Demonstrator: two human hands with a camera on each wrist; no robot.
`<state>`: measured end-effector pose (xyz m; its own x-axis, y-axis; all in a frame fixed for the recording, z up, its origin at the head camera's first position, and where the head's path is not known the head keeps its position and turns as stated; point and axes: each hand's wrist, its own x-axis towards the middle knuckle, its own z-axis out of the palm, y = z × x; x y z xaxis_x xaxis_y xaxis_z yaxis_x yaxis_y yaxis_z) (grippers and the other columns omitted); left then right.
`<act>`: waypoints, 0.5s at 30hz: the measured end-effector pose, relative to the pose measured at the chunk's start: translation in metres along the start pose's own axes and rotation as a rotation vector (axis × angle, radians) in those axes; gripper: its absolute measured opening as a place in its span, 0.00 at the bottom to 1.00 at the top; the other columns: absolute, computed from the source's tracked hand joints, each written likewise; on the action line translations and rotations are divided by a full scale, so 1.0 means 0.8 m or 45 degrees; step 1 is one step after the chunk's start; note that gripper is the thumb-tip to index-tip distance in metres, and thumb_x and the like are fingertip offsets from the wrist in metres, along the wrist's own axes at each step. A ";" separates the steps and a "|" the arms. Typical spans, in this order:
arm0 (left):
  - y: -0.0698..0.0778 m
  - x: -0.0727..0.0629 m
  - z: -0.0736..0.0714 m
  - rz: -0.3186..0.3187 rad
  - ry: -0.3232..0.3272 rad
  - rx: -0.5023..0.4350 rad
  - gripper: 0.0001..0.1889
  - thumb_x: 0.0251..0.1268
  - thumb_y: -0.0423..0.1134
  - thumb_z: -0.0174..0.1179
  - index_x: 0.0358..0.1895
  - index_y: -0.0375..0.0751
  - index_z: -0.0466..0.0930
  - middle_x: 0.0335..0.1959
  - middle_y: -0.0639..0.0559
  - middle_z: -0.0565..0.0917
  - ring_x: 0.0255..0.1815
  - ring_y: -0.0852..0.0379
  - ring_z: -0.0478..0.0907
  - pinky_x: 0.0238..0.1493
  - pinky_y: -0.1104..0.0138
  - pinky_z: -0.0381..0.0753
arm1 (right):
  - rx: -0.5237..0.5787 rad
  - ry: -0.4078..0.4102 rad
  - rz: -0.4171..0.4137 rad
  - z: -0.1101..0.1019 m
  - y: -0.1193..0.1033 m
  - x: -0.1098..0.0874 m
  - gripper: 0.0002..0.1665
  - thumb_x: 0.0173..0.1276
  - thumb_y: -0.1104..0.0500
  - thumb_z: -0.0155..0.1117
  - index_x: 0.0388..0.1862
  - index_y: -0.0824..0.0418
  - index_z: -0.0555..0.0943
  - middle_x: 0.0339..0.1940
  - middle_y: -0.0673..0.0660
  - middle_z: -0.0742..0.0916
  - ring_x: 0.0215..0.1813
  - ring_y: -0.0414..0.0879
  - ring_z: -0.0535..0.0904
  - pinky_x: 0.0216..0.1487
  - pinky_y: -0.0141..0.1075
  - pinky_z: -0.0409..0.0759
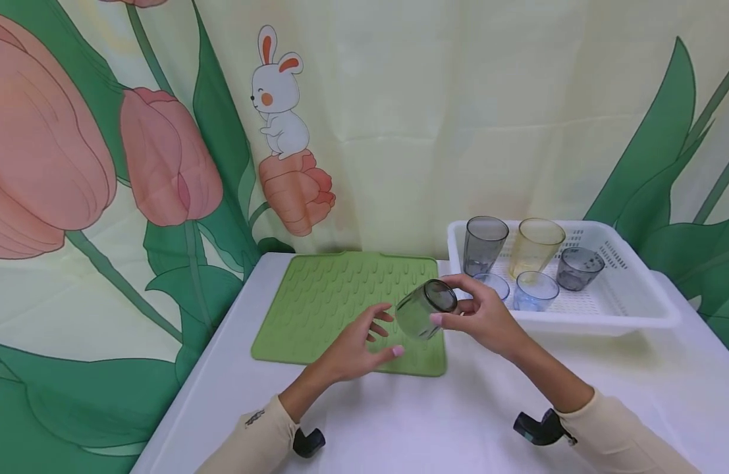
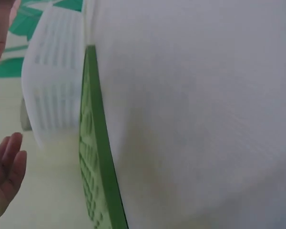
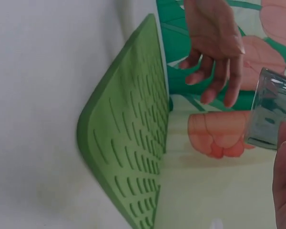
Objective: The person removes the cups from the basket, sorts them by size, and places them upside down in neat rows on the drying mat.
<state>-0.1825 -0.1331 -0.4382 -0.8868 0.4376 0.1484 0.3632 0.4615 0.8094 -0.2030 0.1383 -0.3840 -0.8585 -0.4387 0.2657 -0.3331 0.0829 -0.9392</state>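
Note:
A grey-tinted drinking glass point(image 1: 416, 315) hangs tilted above the green ribbed mat point(image 1: 334, 296). My right hand point(image 1: 485, 319) pinches it near its thick dark end between thumb and fingers. To the left of the glass, my left hand point(image 1: 357, 347) is held with its fingers spread and loosely bent, apart from the glass. In the right wrist view the glass point(image 3: 274, 112) shows at the right edge, with the left hand point(image 3: 217, 45) up beyond it. Only a sliver of the glass enters the left wrist view, near the left hand point(image 2: 5, 176).
A white perforated plastic basket point(image 1: 601, 322) stands on the right of the white-covered table point(image 1: 388, 428). Inside are a tall grey glass point(image 1: 485, 247), a tall yellow glass point(image 1: 536, 245), a short grey glass point(image 1: 579, 270) and blue glasses point(image 1: 536, 296). A printed curtain point(image 1: 459, 131) hangs behind.

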 end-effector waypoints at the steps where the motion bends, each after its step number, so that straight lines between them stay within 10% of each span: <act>1: -0.005 -0.004 -0.004 -0.021 0.006 0.023 0.40 0.66 0.56 0.66 0.76 0.49 0.59 0.64 0.46 0.76 0.57 0.45 0.80 0.56 0.50 0.79 | -0.019 -0.004 0.020 0.002 -0.001 0.006 0.33 0.61 0.66 0.73 0.65 0.66 0.72 0.43 0.47 0.87 0.32 0.42 0.87 0.34 0.33 0.83; 7: -0.036 -0.028 -0.028 -0.118 0.042 0.182 0.32 0.70 0.55 0.61 0.71 0.42 0.69 0.61 0.45 0.80 0.55 0.50 0.81 0.52 0.55 0.81 | -0.136 -0.031 0.093 0.016 -0.003 0.042 0.34 0.60 0.58 0.76 0.64 0.59 0.74 0.38 0.54 0.88 0.29 0.43 0.86 0.31 0.34 0.79; 15: -0.067 -0.053 -0.064 -0.274 0.122 0.283 0.26 0.69 0.50 0.64 0.63 0.38 0.77 0.59 0.44 0.82 0.55 0.47 0.82 0.52 0.52 0.82 | -0.221 -0.097 0.129 0.041 -0.010 0.096 0.39 0.60 0.52 0.76 0.68 0.56 0.72 0.65 0.61 0.77 0.31 0.48 0.86 0.28 0.36 0.75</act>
<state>-0.1789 -0.2157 -0.4586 -0.9691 0.2418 0.0489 0.2087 0.6977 0.6854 -0.2534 0.0742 -0.3631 -0.8613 -0.4859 0.1486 -0.3144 0.2800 -0.9071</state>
